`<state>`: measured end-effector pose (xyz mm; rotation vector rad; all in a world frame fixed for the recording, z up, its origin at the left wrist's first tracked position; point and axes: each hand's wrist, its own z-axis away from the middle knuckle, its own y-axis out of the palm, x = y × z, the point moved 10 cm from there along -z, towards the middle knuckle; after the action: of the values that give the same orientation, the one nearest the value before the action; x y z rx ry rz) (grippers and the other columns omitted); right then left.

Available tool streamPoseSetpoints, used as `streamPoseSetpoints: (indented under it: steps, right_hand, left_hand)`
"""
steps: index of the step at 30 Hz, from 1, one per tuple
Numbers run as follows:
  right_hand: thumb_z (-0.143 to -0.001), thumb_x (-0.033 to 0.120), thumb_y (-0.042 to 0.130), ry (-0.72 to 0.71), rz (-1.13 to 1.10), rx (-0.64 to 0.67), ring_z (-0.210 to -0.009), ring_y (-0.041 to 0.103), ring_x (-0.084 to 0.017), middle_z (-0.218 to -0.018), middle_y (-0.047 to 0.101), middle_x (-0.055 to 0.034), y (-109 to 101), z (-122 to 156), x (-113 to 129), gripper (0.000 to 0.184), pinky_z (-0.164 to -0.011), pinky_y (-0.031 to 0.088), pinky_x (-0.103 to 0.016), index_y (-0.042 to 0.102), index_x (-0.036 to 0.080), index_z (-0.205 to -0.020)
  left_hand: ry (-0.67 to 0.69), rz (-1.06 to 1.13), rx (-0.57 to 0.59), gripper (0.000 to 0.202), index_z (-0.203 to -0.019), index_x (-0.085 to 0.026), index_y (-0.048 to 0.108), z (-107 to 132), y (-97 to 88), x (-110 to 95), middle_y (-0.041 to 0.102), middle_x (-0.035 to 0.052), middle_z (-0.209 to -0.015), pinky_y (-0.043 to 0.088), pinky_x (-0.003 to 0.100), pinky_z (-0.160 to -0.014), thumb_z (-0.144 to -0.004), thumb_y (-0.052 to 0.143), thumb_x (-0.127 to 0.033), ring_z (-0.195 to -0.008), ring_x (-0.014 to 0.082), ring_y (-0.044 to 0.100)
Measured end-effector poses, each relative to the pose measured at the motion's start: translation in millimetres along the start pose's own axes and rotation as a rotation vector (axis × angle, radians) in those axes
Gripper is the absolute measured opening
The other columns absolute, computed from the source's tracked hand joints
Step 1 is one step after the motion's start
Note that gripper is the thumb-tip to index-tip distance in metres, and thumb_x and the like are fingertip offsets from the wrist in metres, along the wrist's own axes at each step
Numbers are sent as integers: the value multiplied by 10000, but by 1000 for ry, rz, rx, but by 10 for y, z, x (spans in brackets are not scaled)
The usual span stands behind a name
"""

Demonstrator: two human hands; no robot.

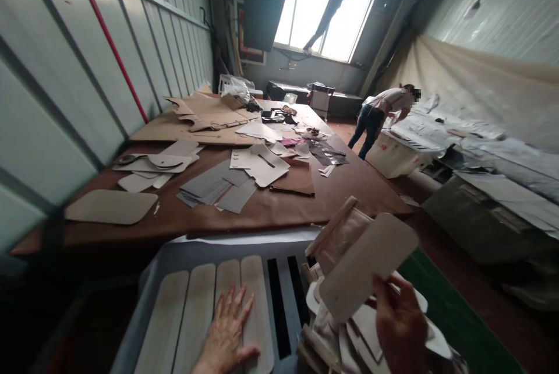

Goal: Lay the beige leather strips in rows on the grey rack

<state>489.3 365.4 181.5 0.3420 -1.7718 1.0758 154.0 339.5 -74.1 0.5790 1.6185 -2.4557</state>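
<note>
My left hand (229, 327) lies flat with fingers spread over the right-hand pair of several long pale rounded strips (198, 298). These strips rest side by side on a grey surface (161, 257), with two black slots (279, 304) to their right. Between the thumb and fingers of my right hand (398, 318) is a pale flat panel with rounded corners (369, 266), held tilted. Beneath and behind that panel sits a pile of pale cut pieces (362, 333), partly hidden by it and by my hand.
Beyond lies a brown-covered table (209, 219) with grey sheets (213, 184), a rounded board (111, 207), pale cut-outs (262, 164) and brown cardboard (213, 112). A metal-panelled wall (144, 42) runs along the left. At right, a person (382, 112) bends over a white bin (388, 152).
</note>
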Motion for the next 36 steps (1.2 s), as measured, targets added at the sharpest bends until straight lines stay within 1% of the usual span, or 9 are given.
streamPoseSetpoints:
  steps: [4,7,10,13,16,20,27,33,36]
  right_hand:
    - [-916,599,405,-199,247,231,-572,597,-170,-695,614,-7,787,455,-48,408,-497,397,-227,549,222,-982]
    - [-967,437,270,-225,352,507,-565,586,-192,-615,580,-16,1343,773,-319,329,-515,339,-269,495,226,-851]
    - [-945,283,269,-206,429,680,-607,608,-202,-658,614,-33,1704,908,-584,228,-551,328,-278,455,224,-826]
    - [-938,194,325,-158,486,722,-709,636,-203,-729,644,-40,1820,862,-772,172,-604,348,-268,455,220,-830]
    - [-916,128,352,-156,561,733,-758,644,-217,-765,655,-54,1760,848,-904,157,-624,358,-271,472,217,-868]
    - [-896,105,352,-162,577,728,-791,646,-227,-743,647,-50,1713,872,-1051,189,-647,374,-275,495,223,-926]
    - [-788,136,524,50,311,819,-708,543,-151,-695,568,3,2329,566,-1429,100,-673,366,-239,483,184,-711]
    - [-728,239,493,264,194,894,-480,423,-109,-555,422,53,2477,581,-1785,74,-442,315,-196,452,183,-752]
    - [-724,295,485,312,170,919,-426,373,-103,-536,385,66,2480,636,-1795,125,-372,254,-183,424,196,-770]
  left_hand:
    - [12,6,4,1064,-1462,-353,222,0,16,-20,81,24,-1581,85,547,-1187,-572,730,-635,-1447,332,-11]
    - [32,-7,-32,1075,-1463,-358,229,2,35,-23,101,33,-1581,118,579,-1176,-560,750,-623,-1443,352,9]
    - [51,-35,-89,1082,-1461,-359,249,4,30,-17,133,39,-1578,161,604,-1165,-547,775,-603,-1440,370,46]
    - [122,-71,-141,1016,-1457,-330,283,-9,20,-81,180,34,-1568,227,603,-1155,-597,766,-571,-1437,364,123]
    - [223,-78,-188,894,-1443,-242,335,-35,20,-200,227,48,-1556,312,538,-1150,-700,674,-607,-1424,326,223]
    - [224,-55,-212,778,-1390,-188,417,-100,15,-237,330,82,-1520,375,477,-1130,-777,566,-642,-1385,296,332]
    - [166,-40,-181,683,-1363,-316,447,-173,-35,-263,392,65,-1494,406,518,-1090,-764,616,-598,-1364,325,365]
    - [138,27,-216,631,-1312,-255,507,-178,-111,-445,385,26,-1500,321,576,-1135,-813,515,-640,-1386,311,326]
    - [107,44,-204,654,-1308,-217,515,-215,-83,-485,419,50,-1478,288,589,-1150,-805,529,-634,-1382,312,330]
